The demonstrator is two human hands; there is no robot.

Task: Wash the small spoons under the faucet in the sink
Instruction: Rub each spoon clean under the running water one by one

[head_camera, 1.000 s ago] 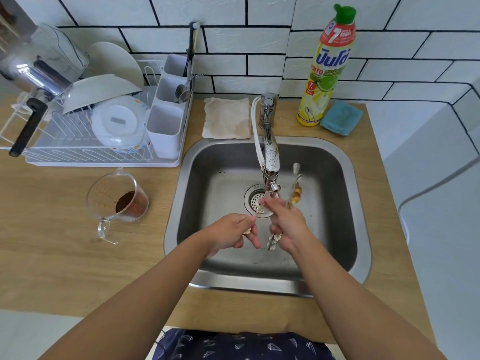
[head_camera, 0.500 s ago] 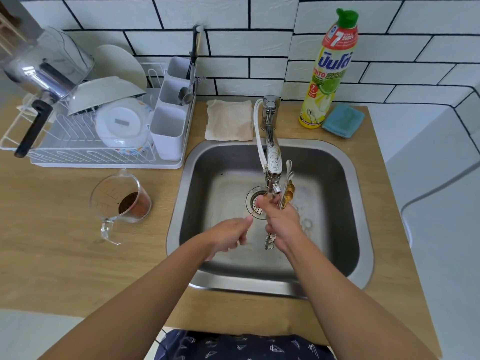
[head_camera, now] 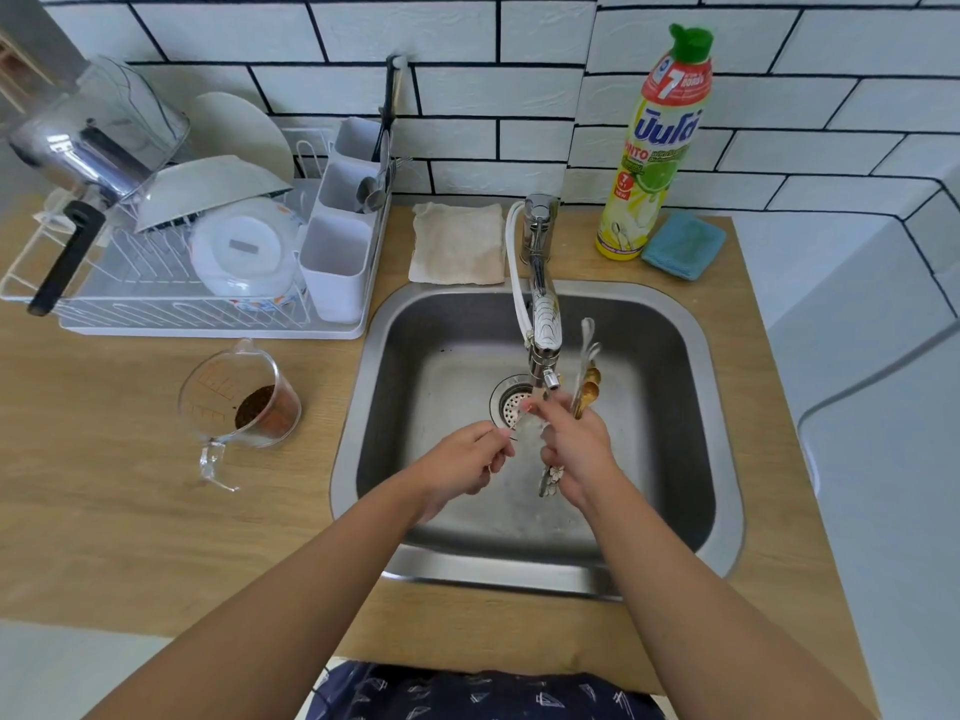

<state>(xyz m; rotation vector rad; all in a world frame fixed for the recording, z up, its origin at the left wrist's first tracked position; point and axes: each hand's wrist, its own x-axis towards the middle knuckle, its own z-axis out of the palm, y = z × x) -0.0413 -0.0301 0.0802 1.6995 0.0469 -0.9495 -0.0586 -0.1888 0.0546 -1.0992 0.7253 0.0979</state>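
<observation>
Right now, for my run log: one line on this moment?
step: rinsing | right hand: grips spoons | left hand: pinches one spoon | under faucet

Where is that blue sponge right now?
The blue sponge lies on the wooden counter at the back right of the head view, beside the dish soap bottle and behind the sink, by the tiled wall.

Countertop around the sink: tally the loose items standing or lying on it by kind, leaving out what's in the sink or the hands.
Dish rack: 1
Measuring cup: 1
Beige cloth: 1
Dish soap bottle: 1
Blue sponge: 1
Total: 5
</observation>
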